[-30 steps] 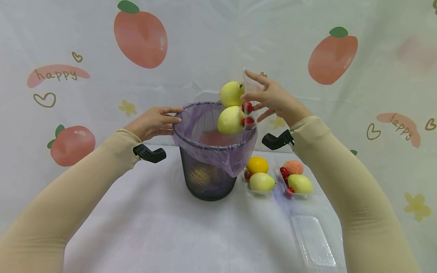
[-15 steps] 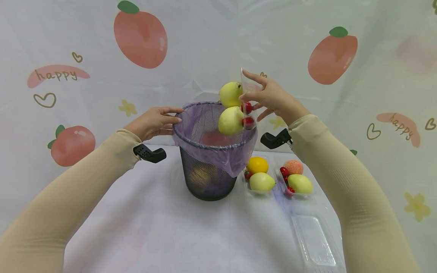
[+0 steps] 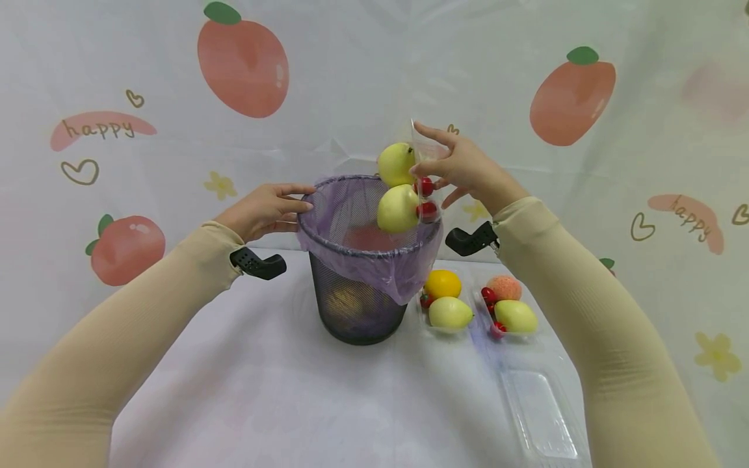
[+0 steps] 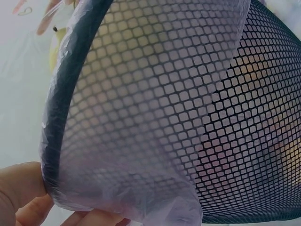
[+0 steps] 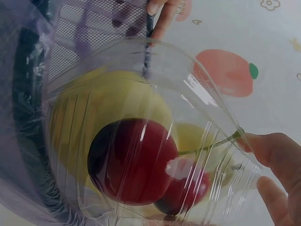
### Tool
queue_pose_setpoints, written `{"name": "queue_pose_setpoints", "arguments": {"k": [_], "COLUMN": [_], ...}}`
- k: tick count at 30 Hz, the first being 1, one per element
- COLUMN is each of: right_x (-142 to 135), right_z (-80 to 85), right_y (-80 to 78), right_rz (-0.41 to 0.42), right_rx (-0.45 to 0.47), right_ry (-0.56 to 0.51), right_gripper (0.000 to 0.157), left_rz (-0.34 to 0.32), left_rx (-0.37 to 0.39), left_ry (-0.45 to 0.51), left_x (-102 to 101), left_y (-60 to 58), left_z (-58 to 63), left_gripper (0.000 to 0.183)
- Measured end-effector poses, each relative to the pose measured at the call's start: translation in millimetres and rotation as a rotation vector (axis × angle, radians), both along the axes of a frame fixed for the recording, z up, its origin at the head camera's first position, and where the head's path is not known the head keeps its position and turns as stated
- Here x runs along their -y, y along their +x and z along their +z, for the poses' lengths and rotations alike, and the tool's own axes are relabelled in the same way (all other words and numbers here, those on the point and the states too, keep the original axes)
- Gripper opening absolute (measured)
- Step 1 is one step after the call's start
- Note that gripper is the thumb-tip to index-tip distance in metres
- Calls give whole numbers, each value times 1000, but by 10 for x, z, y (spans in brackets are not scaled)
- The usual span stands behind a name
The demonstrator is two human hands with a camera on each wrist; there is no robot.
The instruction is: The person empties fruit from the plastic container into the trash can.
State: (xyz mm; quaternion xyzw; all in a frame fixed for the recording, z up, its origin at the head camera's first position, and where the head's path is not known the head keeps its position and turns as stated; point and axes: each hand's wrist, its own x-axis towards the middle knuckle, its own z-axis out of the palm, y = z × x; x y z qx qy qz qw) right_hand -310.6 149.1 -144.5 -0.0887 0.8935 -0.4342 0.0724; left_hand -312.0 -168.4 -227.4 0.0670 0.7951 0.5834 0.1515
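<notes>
A black mesh wastebasket (image 3: 357, 325) with a purple bag (image 3: 404, 279) over its rim stands on the table. My left hand (image 3: 263, 208) grips its left rim, thumb and fingers on the bagged edge. Above the right side of the opening, my right hand (image 3: 468, 168) holds a clear plastic container (image 5: 70, 108) tipped on its side by its edge. Two yellow-green pears (image 3: 396, 209) protrude from it toward the opening. Red cherries (image 5: 134, 162) show through its ridged wall, one with a green stem. Yellowish fruit shows faintly through the basket's mesh.
Right of the basket stand two clear containers: one with an orange fruit (image 3: 443, 285) and a pear (image 3: 450, 314), one with a peach-coloured fruit (image 3: 504, 288), another pear and cherries. A clear plastic tray or lid (image 3: 541, 413) lies nearer. A printed cloth (image 3: 351, 84) hangs behind.
The tipped container in my right hand has shifted very slightly left, with the pears still in it. My left hand stays on the rim.
</notes>
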Motion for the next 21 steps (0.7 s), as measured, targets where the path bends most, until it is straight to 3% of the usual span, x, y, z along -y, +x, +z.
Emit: {"name": "queue_pose_setpoints", "arguments": {"k": [21], "right_x": [44], "right_z": [-28], "right_y": [-7], "right_rz": [14], "right_rx": [-57], "right_ry": [43], "right_gripper": [78], "left_rz": [-21], "left_rx": [2], "left_ry": [5], "left_x": [12], "left_y": [-13], "left_z": [-10], "left_gripper": [57]}}
